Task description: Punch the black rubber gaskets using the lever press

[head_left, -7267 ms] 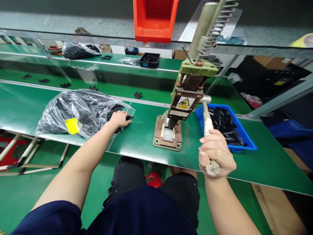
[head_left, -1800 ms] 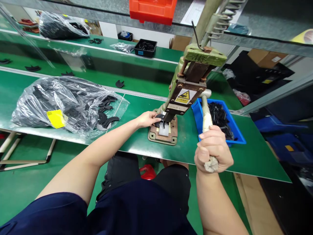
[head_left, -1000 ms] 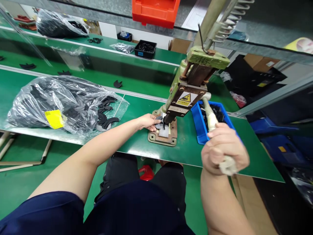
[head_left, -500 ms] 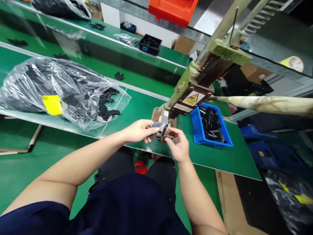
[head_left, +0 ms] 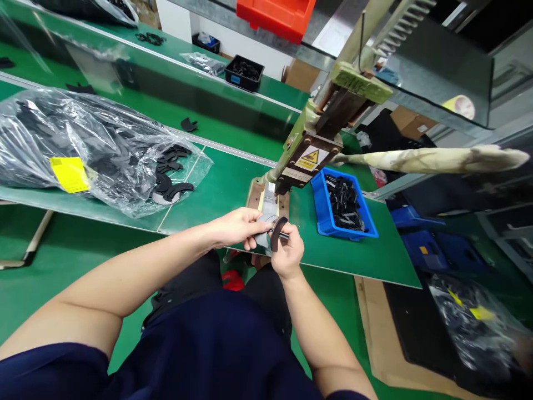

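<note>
In front of the hand press [head_left: 306, 158], my left hand [head_left: 240, 226] pinches a grey flat curved piece [head_left: 262, 239] between thumb and fingers. My right hand [head_left: 288, 253] is closed on a black curved strip [head_left: 275, 235] that stands up beside the grey piece. A short dark rod-like part pokes out by the right fingertips; whether it belongs to the strip I cannot tell. Both hands are close together over the front of the press base [head_left: 254, 201], near the bench's front edge. Part of the grey piece is hidden behind the fingers.
A blue bin [head_left: 318, 203] of small black parts stands right of the press, below its long lever [head_left: 433, 158]. On the left lies a clear plastic bag [head_left: 120, 166] with dark curved pieces at its mouth. Behind are a black bin [head_left: 244, 82] and an orange bin [head_left: 277, 16].
Both hands have drawn back a little from the press base toward my body. The black strip now sits more upright and clear of the base in my right hand. The view has shifted slightly.
</note>
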A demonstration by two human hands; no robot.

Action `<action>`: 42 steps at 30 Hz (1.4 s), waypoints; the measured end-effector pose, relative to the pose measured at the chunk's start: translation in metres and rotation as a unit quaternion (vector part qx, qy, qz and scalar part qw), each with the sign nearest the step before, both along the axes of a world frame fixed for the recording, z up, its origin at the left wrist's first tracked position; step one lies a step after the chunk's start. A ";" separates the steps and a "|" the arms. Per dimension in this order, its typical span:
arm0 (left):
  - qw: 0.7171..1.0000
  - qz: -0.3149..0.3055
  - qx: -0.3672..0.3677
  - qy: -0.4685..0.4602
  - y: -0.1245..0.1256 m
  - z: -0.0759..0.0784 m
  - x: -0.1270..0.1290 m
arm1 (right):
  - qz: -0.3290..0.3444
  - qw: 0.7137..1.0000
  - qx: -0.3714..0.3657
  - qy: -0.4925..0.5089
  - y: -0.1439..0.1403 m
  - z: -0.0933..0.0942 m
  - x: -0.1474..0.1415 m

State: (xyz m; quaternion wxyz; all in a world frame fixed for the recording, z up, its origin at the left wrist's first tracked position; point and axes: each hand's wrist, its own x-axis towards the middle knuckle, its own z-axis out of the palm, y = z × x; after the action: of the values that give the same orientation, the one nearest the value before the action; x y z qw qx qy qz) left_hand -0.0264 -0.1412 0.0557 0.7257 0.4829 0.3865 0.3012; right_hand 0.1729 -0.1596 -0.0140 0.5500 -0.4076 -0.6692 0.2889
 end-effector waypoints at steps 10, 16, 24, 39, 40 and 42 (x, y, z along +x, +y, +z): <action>1.000 -0.015 -0.011 0.002 -0.005 0.009 0.019 | -0.026 1.000 0.009 0.010 -0.011 0.012 0.007; 0.995 -0.051 0.047 0.074 0.010 0.020 0.017 | -0.041 0.999 0.020 -0.021 -0.008 0.002 0.012; 0.971 0.035 0.172 0.163 0.010 0.003 0.010 | -0.014 0.991 0.055 -0.121 -0.004 0.014 0.028; 0.871 0.060 0.403 0.273 0.000 -0.004 0.019 | 0.041 0.967 0.109 -0.226 -0.003 0.019 0.034; 0.876 0.058 0.398 0.266 0.000 -0.005 0.019 | 0.044 0.967 0.112 -0.224 -0.003 0.019 0.034; 0.887 0.051 0.384 0.252 0.000 -0.006 0.019 | 0.045 0.969 0.115 -0.216 -0.005 0.018 0.034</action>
State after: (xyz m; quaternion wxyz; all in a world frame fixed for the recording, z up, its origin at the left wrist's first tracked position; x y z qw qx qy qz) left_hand -0.0070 -0.1410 0.0497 0.3455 0.7629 0.4345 0.3313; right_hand 0.2073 -0.1643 0.0044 0.4215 -0.3639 -0.8187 0.1399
